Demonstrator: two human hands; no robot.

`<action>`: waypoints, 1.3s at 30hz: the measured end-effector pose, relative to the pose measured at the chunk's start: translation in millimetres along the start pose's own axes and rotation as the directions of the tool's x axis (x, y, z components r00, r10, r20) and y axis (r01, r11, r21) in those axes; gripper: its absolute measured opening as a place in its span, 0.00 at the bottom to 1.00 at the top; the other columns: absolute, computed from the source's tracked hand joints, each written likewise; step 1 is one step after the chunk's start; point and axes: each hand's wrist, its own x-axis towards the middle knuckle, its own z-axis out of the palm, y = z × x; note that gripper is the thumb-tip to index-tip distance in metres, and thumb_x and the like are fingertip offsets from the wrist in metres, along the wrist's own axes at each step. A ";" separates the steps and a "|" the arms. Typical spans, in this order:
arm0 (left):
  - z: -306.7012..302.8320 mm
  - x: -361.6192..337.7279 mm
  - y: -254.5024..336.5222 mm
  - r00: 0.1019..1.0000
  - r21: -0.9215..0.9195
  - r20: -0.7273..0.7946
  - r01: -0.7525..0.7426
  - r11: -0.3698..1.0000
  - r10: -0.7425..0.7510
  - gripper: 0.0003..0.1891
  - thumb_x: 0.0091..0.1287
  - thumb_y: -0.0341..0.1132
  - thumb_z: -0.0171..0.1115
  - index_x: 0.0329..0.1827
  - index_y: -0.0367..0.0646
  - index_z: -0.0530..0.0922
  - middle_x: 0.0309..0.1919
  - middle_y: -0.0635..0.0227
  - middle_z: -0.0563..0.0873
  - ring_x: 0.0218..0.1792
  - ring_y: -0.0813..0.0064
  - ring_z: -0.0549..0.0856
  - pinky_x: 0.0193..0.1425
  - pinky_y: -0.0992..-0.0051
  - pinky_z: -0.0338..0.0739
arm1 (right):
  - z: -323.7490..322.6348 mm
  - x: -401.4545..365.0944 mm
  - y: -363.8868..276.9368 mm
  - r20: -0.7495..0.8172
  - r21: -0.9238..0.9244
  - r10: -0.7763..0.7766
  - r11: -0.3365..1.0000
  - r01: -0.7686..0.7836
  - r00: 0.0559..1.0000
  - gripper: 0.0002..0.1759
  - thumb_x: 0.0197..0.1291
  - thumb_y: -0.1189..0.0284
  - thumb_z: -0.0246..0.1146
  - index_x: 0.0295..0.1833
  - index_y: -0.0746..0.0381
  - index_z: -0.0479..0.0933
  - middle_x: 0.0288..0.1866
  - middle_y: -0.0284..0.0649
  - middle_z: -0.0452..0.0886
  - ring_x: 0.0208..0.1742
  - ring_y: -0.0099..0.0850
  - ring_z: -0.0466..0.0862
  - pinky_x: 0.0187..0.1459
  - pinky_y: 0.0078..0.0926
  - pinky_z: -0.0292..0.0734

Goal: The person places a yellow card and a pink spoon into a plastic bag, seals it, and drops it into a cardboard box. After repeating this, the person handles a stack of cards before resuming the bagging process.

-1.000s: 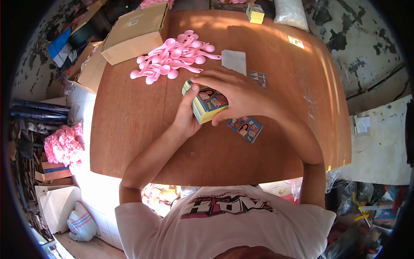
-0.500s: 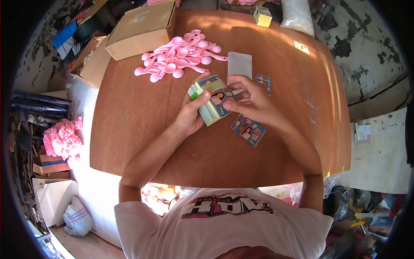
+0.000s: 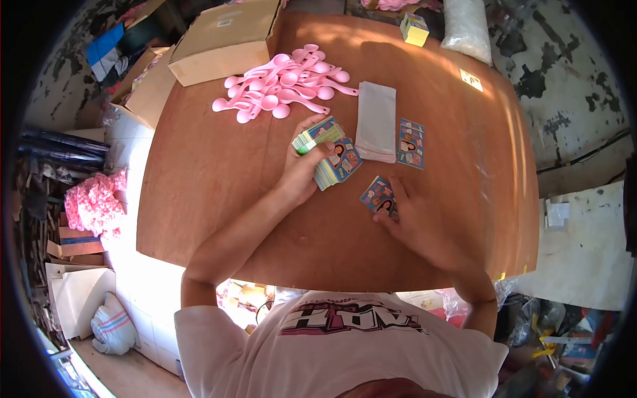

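left grip holds a card stack, right grip touches tabletop cards

The tabletop was wood, smooth, with a soft sheen where light struck it. The pink spoons looked like smooth, glossy plastic; the closed box was matt brown cardboard. To me the printed cards seemed smooth paper stock, the pale stack slick plastic film. The white shirt was soft matt cloth, the wall rough, flaking paint.
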 end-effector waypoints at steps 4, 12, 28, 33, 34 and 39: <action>0.6 -1.1 -1.1 1.000 0.047 -0.011 -0.003 0.999 0.003 0.29 0.62 0.21 0.61 0.66 0.48 0.66 0.55 0.60 0.81 0.56 0.66 0.83 0.60 0.62 0.81 | -2.5 -3.7 -10.6 0.107 0.050 0.150 0.986 -0.156 0.983 0.41 0.49 0.60 0.75 0.65 0.67 0.67 0.55 0.54 0.77 0.49 0.52 0.82 0.46 0.45 0.80; -5.4 -1.8 -7.7 1.000 0.108 0.014 -0.020 0.994 0.019 0.30 0.61 0.26 0.64 0.66 0.50 0.65 0.55 0.58 0.80 0.60 0.54 0.81 0.64 0.54 0.78 | 9.2 13.8 17.9 0.162 0.289 0.118 0.944 -0.162 0.980 0.41 0.46 0.64 0.77 0.64 0.67 0.67 0.51 0.53 0.79 0.50 0.46 0.84 0.48 0.41 0.78; 3.3 -13.9 -8.3 0.991 -0.014 0.093 0.096 0.995 -0.094 0.31 0.60 0.23 0.60 0.67 0.51 0.63 0.56 0.60 0.78 0.59 0.62 0.80 0.63 0.60 0.78 | -9.1 56.7 -13.6 0.051 0.940 0.077 0.333 -0.074 0.996 0.25 0.63 0.72 0.69 0.58 0.67 0.64 0.48 0.37 0.79 0.47 0.19 0.79 0.48 0.21 0.78; 1.8 -19.9 -14.9 0.984 -0.042 0.143 0.109 0.993 -0.102 0.30 0.64 0.27 0.62 0.69 0.53 0.62 0.58 0.62 0.77 0.61 0.65 0.78 0.65 0.60 0.77 | 14.6 75.9 -25.7 0.001 0.897 0.083 0.440 -0.038 0.997 0.30 0.59 0.69 0.71 0.60 0.68 0.64 0.47 0.44 0.78 0.48 0.30 0.81 0.49 0.30 0.78; 0.3 -20.2 -16.9 0.984 -0.042 0.159 0.083 0.996 -0.075 0.29 0.65 0.28 0.63 0.68 0.53 0.62 0.58 0.62 0.77 0.61 0.64 0.78 0.64 0.60 0.77 | 15.2 76.4 -28.0 -0.002 0.897 0.080 0.440 -0.034 0.997 0.30 0.59 0.69 0.71 0.60 0.68 0.64 0.47 0.44 0.78 0.48 0.30 0.81 0.49 0.30 0.78; 3.6 -20.5 -17.1 0.986 0.033 0.109 0.123 0.992 -0.126 0.28 0.66 0.28 0.63 0.67 0.52 0.62 0.57 0.61 0.77 0.58 0.64 0.80 0.61 0.60 0.80 | 8.8 70.4 -30.3 -0.095 0.430 -0.027 0.900 0.066 0.995 0.40 0.55 0.61 0.71 0.66 0.71 0.65 0.53 0.53 0.72 0.49 0.45 0.78 0.49 0.40 0.76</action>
